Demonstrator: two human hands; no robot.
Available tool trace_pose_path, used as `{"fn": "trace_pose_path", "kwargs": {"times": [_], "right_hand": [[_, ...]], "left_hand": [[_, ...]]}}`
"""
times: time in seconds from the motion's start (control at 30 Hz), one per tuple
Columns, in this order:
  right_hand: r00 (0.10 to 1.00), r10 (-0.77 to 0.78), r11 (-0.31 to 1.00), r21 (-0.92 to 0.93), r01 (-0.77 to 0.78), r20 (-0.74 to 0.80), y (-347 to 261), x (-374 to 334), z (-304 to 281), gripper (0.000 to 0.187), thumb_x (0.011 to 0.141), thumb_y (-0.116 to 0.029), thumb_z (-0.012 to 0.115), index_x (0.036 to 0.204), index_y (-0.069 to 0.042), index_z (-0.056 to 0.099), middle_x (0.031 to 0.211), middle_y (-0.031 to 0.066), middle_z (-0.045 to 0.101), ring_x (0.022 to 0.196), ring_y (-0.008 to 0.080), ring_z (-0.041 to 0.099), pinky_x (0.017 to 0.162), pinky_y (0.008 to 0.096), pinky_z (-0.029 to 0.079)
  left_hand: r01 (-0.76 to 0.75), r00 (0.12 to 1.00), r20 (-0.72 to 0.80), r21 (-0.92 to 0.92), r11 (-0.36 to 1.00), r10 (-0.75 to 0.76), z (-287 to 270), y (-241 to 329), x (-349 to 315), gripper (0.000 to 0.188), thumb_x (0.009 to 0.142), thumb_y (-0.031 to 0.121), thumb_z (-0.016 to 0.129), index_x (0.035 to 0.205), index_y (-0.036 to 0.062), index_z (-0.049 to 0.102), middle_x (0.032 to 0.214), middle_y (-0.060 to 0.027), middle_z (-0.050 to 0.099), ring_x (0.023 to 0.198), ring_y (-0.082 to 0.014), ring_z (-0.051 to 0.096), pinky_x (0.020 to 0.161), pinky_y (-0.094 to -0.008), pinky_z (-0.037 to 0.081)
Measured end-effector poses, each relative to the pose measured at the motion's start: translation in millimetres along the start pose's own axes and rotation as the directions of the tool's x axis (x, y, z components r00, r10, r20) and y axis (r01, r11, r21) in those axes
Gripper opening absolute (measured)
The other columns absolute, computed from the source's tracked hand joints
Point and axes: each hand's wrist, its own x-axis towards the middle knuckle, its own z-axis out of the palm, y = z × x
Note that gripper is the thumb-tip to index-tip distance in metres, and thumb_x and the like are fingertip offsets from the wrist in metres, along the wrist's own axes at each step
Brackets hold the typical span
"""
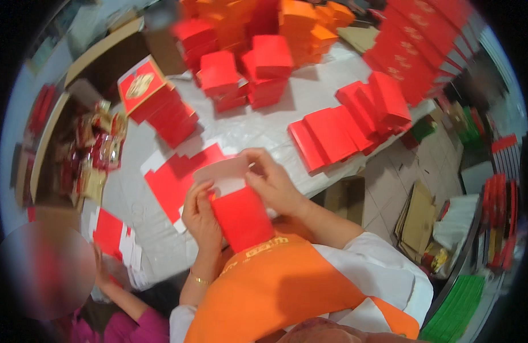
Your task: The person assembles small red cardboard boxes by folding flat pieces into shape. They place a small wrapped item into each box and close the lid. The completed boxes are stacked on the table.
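Observation:
Between my two hands is a red cardboard box (242, 218), held close against my orange apron. Its end flap stands up, with the white inner side showing. My left hand (200, 210) grips the box's left side near the flap. My right hand (271, 176) pinches the flap's right end, thumb on the white side. Just beyond my left hand lie flat red box blanks with white tabs (175, 178) on the covered table. The box's inside is mostly hidden from me.
Red boxes (355, 123) stand in a row at the right, with stacked red and orange boxes (270, 60) behind. At left, a carton holds wrapped packets (101, 143). Another person's hand (104, 271) rests near more red blanks (111, 234). The table (235, 126) has a pale plastic cover.

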Motion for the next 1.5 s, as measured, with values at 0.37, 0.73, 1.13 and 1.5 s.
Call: {"fn": "trace_pose_path", "kwargs": {"times": [0.37, 0.73, 1.13, 1.5], "right_hand": [[0.936, -0.339, 0.905, -0.236, 0.353, 0.098, 13, 0, -7, 0.039, 0.103, -0.036, 0.053, 0.106, -0.002, 0.07, 0.102, 0.0136, 0.071, 0.092, 0.0291, 0.069, 0.082, 0.0351, 0.053], [0.986, -0.017, 0.975, -0.217, 0.054, 0.165, -23, -1, -21, 0.027, 0.102, -0.016, 0.052, 0.109, 0.003, 0.07, 0.105, 0.0134, 0.071, 0.096, 0.0201, 0.067, 0.084, 0.0304, 0.052], [0.945, -0.165, 0.969, -0.13, 0.208, 0.281, -11, -8, -22, 0.026, 0.098, -0.009, 0.052, 0.114, -0.001, 0.071, 0.114, 0.0166, 0.069, 0.106, 0.0278, 0.067, 0.094, 0.036, 0.051], [0.861, -0.253, 0.931, -0.133, 0.341, 0.442, -2, -13, -40, 0.034, 0.096, -0.012, 0.054, 0.126, -0.003, 0.068, 0.126, 0.0206, 0.064, 0.112, 0.0332, 0.063, 0.096, 0.0391, 0.05]], "left_hand": [[-0.207, 0.973, 0.135, 0.144, 0.968, 0.188, -7, -16, 5, 0.029, 0.104, 0.029, 0.055, 0.104, 0.0026, 0.069, 0.095, -0.01, 0.07, 0.088, -0.0214, 0.064, 0.08, -0.0324, 0.05], [-0.155, 0.941, 0.328, 0.198, 0.968, 0.083, -12, 29, 9, 0.029, 0.103, 0.019, 0.049, 0.111, -0.0003, 0.069, 0.106, -0.0109, 0.072, 0.094, -0.019, 0.065, 0.083, -0.0304, 0.05], [-0.19, 0.879, 0.463, 0.127, 0.974, 0.111, -26, 15, 9, 0.029, 0.102, 0.013, 0.048, 0.114, -0.0012, 0.07, 0.118, -0.0143, 0.071, 0.107, -0.0242, 0.065, 0.095, -0.0355, 0.048], [-0.279, 0.86, 0.462, 0.076, 0.957, 0.214, -25, 4, -2, 0.024, 0.097, 0.015, 0.059, 0.114, 0.005, 0.072, 0.124, -0.0131, 0.068, 0.11, -0.0292, 0.065, 0.095, -0.0366, 0.05]]}}
